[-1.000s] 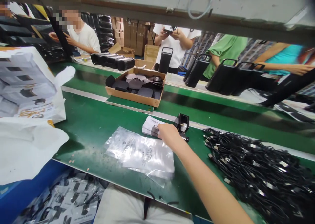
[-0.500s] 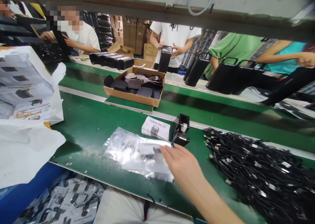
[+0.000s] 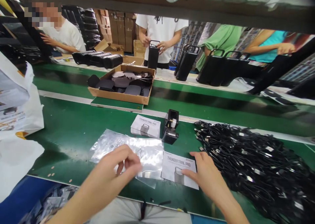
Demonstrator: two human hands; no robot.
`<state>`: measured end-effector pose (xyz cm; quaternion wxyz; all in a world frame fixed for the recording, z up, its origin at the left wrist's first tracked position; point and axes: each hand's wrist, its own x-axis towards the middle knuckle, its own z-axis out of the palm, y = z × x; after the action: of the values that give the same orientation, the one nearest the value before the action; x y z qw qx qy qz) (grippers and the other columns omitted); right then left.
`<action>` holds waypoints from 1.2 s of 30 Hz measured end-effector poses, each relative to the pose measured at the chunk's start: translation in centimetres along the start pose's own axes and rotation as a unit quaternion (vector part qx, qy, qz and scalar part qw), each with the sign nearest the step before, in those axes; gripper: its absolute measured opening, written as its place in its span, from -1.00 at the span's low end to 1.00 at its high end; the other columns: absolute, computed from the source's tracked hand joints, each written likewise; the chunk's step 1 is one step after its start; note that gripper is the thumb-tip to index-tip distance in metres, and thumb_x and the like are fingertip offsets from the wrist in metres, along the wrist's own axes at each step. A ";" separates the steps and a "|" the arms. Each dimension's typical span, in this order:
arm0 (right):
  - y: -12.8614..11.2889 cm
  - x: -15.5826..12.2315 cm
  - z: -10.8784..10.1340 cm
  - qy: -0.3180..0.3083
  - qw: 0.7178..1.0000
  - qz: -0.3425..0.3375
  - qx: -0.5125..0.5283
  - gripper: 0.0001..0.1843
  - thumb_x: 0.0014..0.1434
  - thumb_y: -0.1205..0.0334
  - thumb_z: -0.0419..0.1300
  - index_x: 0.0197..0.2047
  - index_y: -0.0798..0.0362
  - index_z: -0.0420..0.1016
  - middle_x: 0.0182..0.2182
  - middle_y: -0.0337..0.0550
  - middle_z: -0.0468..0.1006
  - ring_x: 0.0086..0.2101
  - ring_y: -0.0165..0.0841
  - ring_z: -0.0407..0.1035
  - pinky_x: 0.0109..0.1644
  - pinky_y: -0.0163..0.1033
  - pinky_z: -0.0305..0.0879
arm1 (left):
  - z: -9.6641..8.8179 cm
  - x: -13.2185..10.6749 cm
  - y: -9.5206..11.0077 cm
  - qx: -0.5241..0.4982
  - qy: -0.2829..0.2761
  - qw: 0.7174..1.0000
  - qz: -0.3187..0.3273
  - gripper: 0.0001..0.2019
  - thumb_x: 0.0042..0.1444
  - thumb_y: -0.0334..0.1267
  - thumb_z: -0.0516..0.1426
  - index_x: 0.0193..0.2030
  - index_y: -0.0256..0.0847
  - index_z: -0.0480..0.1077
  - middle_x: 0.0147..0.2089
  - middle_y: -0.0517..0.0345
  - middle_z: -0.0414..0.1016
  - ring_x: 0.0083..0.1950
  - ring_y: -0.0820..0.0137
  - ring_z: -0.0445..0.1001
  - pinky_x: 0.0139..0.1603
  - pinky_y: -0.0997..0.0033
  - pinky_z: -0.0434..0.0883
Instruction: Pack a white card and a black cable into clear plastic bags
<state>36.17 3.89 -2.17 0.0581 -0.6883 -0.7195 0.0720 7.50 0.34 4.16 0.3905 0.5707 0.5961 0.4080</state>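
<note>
My right hand (image 3: 210, 173) grips the right side of a white printed booklet (image 3: 176, 163), thumb on its face and fingers at its far right edge. The cover reads "THUNDER TRAIL PRO". Over the clear plastic bags (image 3: 152, 152) is my left hand (image 3: 120, 168), its fingers curled and the thumb close to the index fingertip. Whether anything is pinched there is hidden. The bags lie flat, overlapping, just left of the booklet. Behind them sits a stack of the same booklets (image 3: 145, 125), beside a black tape dispenser (image 3: 171, 127).
A large pile of black cables (image 3: 246, 158) covers the right side. A cardboard box (image 3: 118, 94) of dark pads stands farther back. White packaging (image 3: 24, 109) rises at left. Several co-workers and black speaker-like units (image 3: 187, 61) are across the bench, below an overhead beam (image 3: 110, 2).
My left hand has come into view over the bags. My right hand has shifted right and now holds a booklet beside them. The camera view has turned slightly right.
</note>
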 end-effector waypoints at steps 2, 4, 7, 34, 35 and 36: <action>0.0 0.8 -0.7 -0.046 0.999 0.022 0.015 -0.62 -0.15 0.10 0.28 -0.27 0.12 0.40 -0.26 0.02 0.40 -0.19 -0.10 0.31 -0.21 -0.13 0.28 | 1.8 1.4 -0.6 0.111 -0.049 0.992 0.020 -0.87 -0.02 -0.15 0.16 -0.39 -0.14 0.40 -0.41 0.23 0.38 -0.38 0.40 0.36 -0.34 0.38 0.34; 0.1 1.1 -1.3 -0.088 0.995 0.026 0.032 -0.72 -0.16 0.12 0.28 -0.40 0.09 0.38 -0.31 -0.02 0.40 -0.21 -0.12 0.30 -0.24 -0.18 0.24 | 3.7 2.0 -1.5 0.210 -0.063 0.975 0.039 -0.85 0.00 -0.12 0.12 -0.35 -0.13 0.36 -0.39 0.22 0.35 -0.33 0.34 0.35 -0.31 0.35 0.32; 0.6 1.1 -1.7 -0.146 0.984 0.055 0.086 -0.80 -0.12 0.19 0.23 -0.39 0.06 0.35 -0.37 -0.10 0.43 -0.32 -0.22 0.33 -0.32 -0.25 0.17 | 5.7 2.3 -3.0 0.280 -0.072 0.955 0.058 -0.82 0.03 -0.12 0.09 -0.30 -0.16 0.34 -0.30 0.14 0.34 -0.22 0.26 0.34 -0.24 0.26 0.31; -4.2 -4.0 1.3 -0.125 0.805 0.199 0.544 -0.63 -0.03 -0.09 0.12 -0.45 0.10 0.29 -0.81 -0.38 0.26 -0.75 -0.53 0.14 -0.70 -0.47 0.04 | 5.4 2.5 -3.9 0.321 -0.099 0.941 0.034 -0.75 0.16 -0.27 -0.08 -0.45 -0.15 0.35 -0.38 0.22 0.31 -0.37 0.41 0.36 -0.35 0.41 0.29; -4.4 -3.9 1.3 -0.117 0.808 0.202 0.541 -0.65 -0.03 -0.07 0.12 -0.46 0.09 0.29 -0.81 -0.38 0.26 -0.76 -0.53 0.14 -0.70 -0.47 0.05 | 5.5 2.4 -4.0 0.320 -0.096 0.942 0.036 -0.75 0.16 -0.27 -0.09 -0.45 -0.15 0.35 -0.37 0.21 0.31 -0.37 0.41 0.36 -0.35 0.40 0.30; -4.6 -3.9 1.3 -0.111 0.812 0.202 0.537 -0.66 -0.03 -0.05 0.12 -0.46 0.09 0.29 -0.82 -0.38 0.26 -0.76 -0.53 0.15 -0.70 -0.47 0.05 | 5.6 2.3 -4.0 0.318 -0.092 0.943 0.038 -0.75 0.16 -0.26 -0.09 -0.45 -0.15 0.35 -0.37 0.21 0.31 -0.37 0.41 0.36 -0.34 0.40 0.30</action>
<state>31.56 -0.25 -2.56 0.3222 -0.6645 -0.4130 0.5329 11.12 2.83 -1.62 0.2259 0.7222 0.6344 0.1578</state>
